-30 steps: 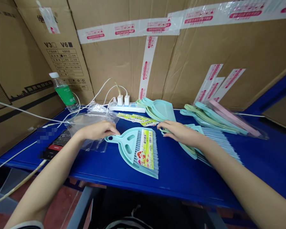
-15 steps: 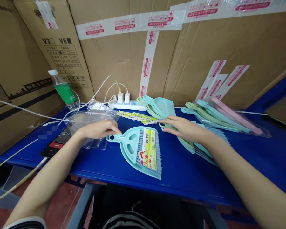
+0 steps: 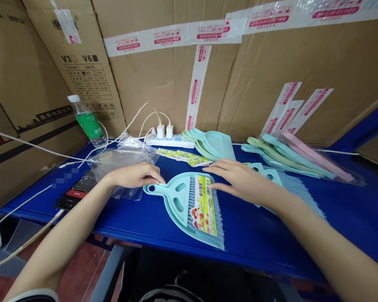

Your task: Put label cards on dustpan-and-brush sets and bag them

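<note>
A light-blue dustpan (image 3: 169, 205) lies on the blue table with a matching brush (image 3: 183, 196) nested in it. Across the bristles sits a printed label card (image 3: 205, 205) with mushrooms on it. My left hand (image 3: 141, 174) pinches the handle end of the dustpan and brush. My right hand (image 3: 236, 180) hovers with fingers stretched out at the far right corner of the pan, close to the bristles and label; whether it touches them I cannot tell. Partly behind that hand and forearm lie more light-blue brushes (image 3: 297, 191).
Stacked dustpans (image 3: 219, 142) and loose label cards (image 3: 189, 157) lie at the back. Bagged sets (image 3: 290, 155) are at the back right. Clear plastic bags (image 3: 126, 157), a power strip (image 3: 176, 141), cables and a bottle (image 3: 90, 121) occupy the left. Cardboard (image 3: 164, 84) walls the rear.
My right hand has come left and nearer, from over the stacked pieces to the dustpan's corner. The left hand keeps its pinch on the handle. The view has shifted slightly.
</note>
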### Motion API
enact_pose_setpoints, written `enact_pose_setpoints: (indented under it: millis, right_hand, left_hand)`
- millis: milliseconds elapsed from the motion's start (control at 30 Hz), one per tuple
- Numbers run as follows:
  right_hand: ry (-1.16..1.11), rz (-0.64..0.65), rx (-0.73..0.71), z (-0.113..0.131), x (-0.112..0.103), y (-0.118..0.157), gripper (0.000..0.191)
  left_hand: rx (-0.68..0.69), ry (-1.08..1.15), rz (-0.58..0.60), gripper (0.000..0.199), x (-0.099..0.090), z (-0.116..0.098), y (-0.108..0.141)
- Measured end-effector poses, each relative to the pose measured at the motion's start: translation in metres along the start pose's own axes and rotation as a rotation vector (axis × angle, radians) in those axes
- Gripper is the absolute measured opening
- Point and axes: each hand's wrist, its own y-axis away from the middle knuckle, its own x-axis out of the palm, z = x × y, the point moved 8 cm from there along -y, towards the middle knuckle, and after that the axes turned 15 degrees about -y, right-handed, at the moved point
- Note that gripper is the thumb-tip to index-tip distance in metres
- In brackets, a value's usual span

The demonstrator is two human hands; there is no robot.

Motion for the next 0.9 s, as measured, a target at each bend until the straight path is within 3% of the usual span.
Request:
enact_pose_setpoints:
  millis: [67, 133, 233, 333, 400, 467, 600, 700, 900]
  right_hand:
    - [0.002, 0.025, 0.002, 0.005, 0.007, -0.001, 0.037]
    - [0.0, 0.045, 0.016, 0.005, 0.012, 0.0, 0.037]
    - [-0.004, 0.02, 0.041, 0.003, 0.012, 0.001, 0.038]
    - [0.016, -0.008, 0.111, -0.003, 0.012, 0.003, 0.042]
    - [0.024, -0.007, 0.168, -0.006, 0.014, 0.003, 0.045]
    - [0.023, -0.006, 0.207, -0.009, 0.018, 0.003, 0.046]
    - [0.048, 0.006, 0.242, -0.013, 0.025, 0.0, 0.05]
    - [0.064, 0.017, 0.284, -0.016, 0.025, -0.003, 0.055]
    - [-0.007, 0.003, 0.367, -0.023, 0.024, -0.01, 0.035]
  left_hand:
    - [-0.019, -0.031, -0.024, 0.025, -0.003, 0.003, 0.001]
    - [-0.133, -0.156, -0.093, 0.026, -0.013, 0.014, 0.003]
    - [-0.529, -0.514, -0.192, 0.029, -0.035, 0.04, 0.015]
    - [-0.889, -0.766, -0.065, 0.032, -0.043, 0.056, 0.031]
    - [-0.993, -0.792, 0.093, 0.037, -0.036, 0.061, 0.036]
    - [-1.032, -0.767, 0.202, 0.045, -0.028, 0.062, 0.039]
    - [-1.019, -0.732, 0.277, 0.045, -0.019, 0.062, 0.039]
    - [-0.979, -0.744, 0.304, 0.038, -0.016, 0.06, 0.036]
    - [-0.894, -0.775, 0.272, 0.042, -0.013, 0.049, 0.026]
